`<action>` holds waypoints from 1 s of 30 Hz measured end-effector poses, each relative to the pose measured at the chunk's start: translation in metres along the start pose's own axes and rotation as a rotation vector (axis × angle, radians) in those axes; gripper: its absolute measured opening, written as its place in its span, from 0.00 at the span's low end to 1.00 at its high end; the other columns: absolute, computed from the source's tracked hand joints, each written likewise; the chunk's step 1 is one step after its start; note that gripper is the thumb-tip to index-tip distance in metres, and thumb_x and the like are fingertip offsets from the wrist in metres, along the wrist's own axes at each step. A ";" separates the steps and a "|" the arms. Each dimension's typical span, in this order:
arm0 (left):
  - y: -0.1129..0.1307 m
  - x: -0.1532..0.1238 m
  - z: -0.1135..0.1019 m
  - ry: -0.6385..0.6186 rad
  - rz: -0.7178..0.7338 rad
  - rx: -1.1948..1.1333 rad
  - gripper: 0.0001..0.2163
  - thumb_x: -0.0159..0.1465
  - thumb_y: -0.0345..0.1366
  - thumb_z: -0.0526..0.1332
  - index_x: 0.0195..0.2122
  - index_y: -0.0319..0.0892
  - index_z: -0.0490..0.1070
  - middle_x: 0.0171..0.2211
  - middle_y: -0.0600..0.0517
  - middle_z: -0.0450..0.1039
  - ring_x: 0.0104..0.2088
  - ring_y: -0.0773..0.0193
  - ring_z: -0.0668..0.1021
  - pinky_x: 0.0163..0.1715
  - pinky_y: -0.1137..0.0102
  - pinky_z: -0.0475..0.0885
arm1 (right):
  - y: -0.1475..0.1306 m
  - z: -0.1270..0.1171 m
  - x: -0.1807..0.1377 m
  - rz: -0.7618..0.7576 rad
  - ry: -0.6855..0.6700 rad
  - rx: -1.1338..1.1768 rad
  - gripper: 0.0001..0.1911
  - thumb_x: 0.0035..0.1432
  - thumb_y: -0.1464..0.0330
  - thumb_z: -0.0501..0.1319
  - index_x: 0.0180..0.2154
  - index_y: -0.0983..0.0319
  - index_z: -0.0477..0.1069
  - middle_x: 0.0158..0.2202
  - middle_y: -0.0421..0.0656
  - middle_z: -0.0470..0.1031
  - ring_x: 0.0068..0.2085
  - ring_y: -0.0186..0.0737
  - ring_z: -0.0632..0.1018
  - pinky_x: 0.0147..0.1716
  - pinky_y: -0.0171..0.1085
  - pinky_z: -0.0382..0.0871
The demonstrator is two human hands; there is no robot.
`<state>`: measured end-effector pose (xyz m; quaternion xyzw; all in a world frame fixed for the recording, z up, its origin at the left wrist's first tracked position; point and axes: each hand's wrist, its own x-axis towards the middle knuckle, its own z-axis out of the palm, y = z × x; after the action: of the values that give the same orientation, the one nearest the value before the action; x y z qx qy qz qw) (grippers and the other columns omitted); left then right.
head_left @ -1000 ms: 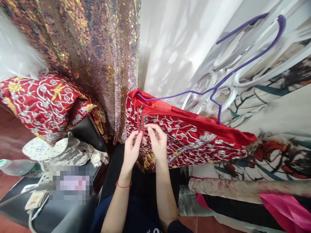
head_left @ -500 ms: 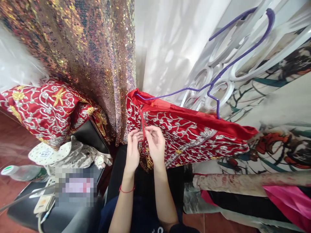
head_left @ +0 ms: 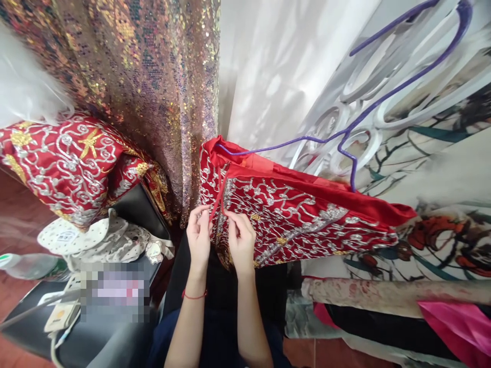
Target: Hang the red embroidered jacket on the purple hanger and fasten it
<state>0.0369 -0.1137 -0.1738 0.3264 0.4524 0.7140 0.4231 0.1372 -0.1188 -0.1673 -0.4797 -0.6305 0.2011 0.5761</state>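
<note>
Red skirt (head_left: 291, 217) spread on a purple hanger (head_left: 353, 171), ties (head_left: 219, 195) dropping near the hanger's left end, where left hand (head_left: 199, 240) and right hand (head_left: 242, 237), fingertips closed, each pinched one strand, seemingly to hold the pair apart.

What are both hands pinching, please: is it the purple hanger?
No, the left hand and right hand pinch red cord in front of the garment.
</note>
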 end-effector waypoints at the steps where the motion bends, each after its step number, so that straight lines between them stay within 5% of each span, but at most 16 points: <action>1: 0.001 0.002 0.000 -0.034 -0.030 -0.007 0.17 0.63 0.49 0.67 0.45 0.43 0.76 0.25 0.57 0.70 0.21 0.75 0.68 0.24 0.80 0.66 | 0.002 0.003 -0.001 0.001 -0.042 -0.002 0.16 0.71 0.70 0.51 0.47 0.60 0.78 0.40 0.47 0.78 0.40 0.37 0.80 0.42 0.35 0.75; 7: 0.006 0.008 -0.001 -0.012 0.020 0.166 0.18 0.56 0.49 0.72 0.36 0.38 0.81 0.27 0.52 0.76 0.27 0.69 0.74 0.30 0.75 0.72 | 0.002 0.005 -0.006 0.051 -0.263 -0.032 0.15 0.69 0.68 0.53 0.41 0.61 0.78 0.35 0.45 0.77 0.34 0.36 0.77 0.37 0.34 0.71; 12: 0.001 0.011 -0.012 0.061 0.164 0.313 0.13 0.61 0.45 0.68 0.34 0.39 0.80 0.25 0.54 0.73 0.25 0.71 0.70 0.28 0.76 0.67 | -0.019 -0.035 0.009 0.164 -0.756 0.199 0.15 0.67 0.60 0.59 0.33 0.60 0.78 0.19 0.34 0.65 0.21 0.29 0.65 0.25 0.31 0.61; 16: -0.003 0.011 -0.016 0.012 0.136 0.308 0.14 0.64 0.47 0.66 0.34 0.40 0.78 0.26 0.54 0.73 0.26 0.70 0.70 0.28 0.76 0.66 | -0.038 -0.048 0.029 0.110 -0.571 0.232 0.19 0.73 0.62 0.50 0.38 0.60 0.78 0.23 0.36 0.68 0.26 0.31 0.71 0.31 0.32 0.66; 21: -0.002 0.008 -0.014 -0.112 -0.037 0.202 0.17 0.62 0.52 0.67 0.31 0.40 0.75 0.23 0.57 0.66 0.23 0.72 0.63 0.23 0.75 0.59 | -0.028 -0.024 0.035 0.073 -0.305 0.105 0.11 0.69 0.63 0.56 0.42 0.60 0.75 0.35 0.42 0.76 0.31 0.34 0.74 0.30 0.33 0.67; 26: 0.007 0.002 -0.013 -0.254 -0.171 0.068 0.19 0.60 0.52 0.69 0.30 0.39 0.72 0.20 0.60 0.57 0.20 0.75 0.57 0.20 0.77 0.53 | -0.002 -0.010 0.025 0.207 -0.348 0.377 0.14 0.69 0.63 0.55 0.52 0.58 0.70 0.31 0.38 0.70 0.26 0.30 0.70 0.26 0.31 0.66; 30: 0.017 -0.001 -0.009 -0.225 -0.275 -0.108 0.21 0.57 0.52 0.72 0.30 0.39 0.70 0.19 0.63 0.49 0.19 0.77 0.52 0.19 0.80 0.49 | 0.009 -0.013 0.014 0.112 -0.396 0.359 0.22 0.64 0.70 0.58 0.59 0.55 0.63 0.41 0.40 0.71 0.30 0.29 0.72 0.27 0.30 0.67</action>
<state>0.0241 -0.1217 -0.1615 0.3161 0.4038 0.6318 0.5813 0.1546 -0.1071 -0.1643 -0.3552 -0.6579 0.4310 0.5052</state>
